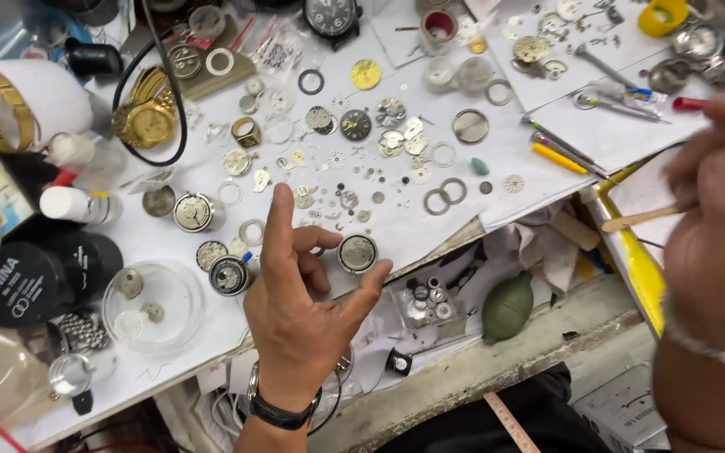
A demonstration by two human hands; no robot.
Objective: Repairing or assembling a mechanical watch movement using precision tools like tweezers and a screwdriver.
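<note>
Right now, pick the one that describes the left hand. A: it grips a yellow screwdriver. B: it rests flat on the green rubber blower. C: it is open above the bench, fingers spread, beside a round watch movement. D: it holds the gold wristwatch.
C: the left hand is open with fingers spread over the white bench sheet, its thumb tip next to the round watch movement, gripping nothing.

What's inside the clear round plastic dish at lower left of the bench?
The clear round plastic dish holds three small round metal watch parts. White paper shows through its base. Finer detail can't be made out.
</note>
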